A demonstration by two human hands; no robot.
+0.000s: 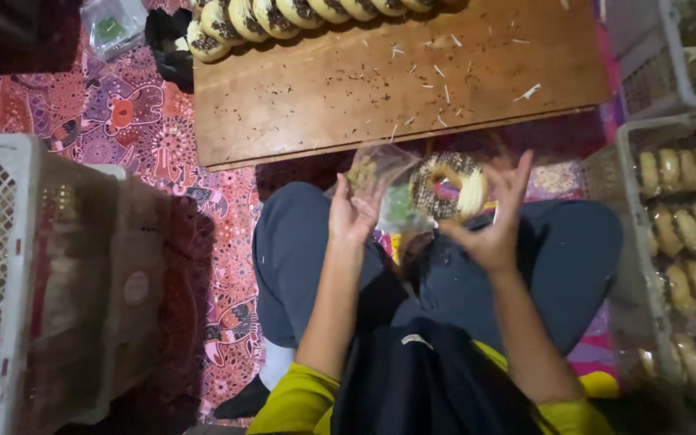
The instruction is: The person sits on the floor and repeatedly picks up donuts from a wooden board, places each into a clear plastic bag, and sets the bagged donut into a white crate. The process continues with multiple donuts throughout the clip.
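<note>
Cloth (134,121) with a red and purple pattern covers the floor under everything. Lying on it at twelve o'clock is a low wooden desk (348,89), sprinkled with crumbs, and a row of filled doughnuts (283,16) runs along its far edge. At nine o'clock stands a white plastic crate (2,266) with latticed walls. At three o'clock another crate (630,266) holds rows of pale doughnuts (686,234), some of them in bags. The person sits cross-legged in dark trousers (300,258) and yellow sleeves at six o'clock. Just above the knees, at the centre, both hands are raised. The left hand (354,216) pinches the edge of a clear plastic bag (384,181) between its fingers. The right hand (497,221) is half open, its fingers spread, its thumb and fingertips touching a ring doughnut (449,187) with dark sprinkles and a pale patch, which sits at the mouth of the bag.
</note>
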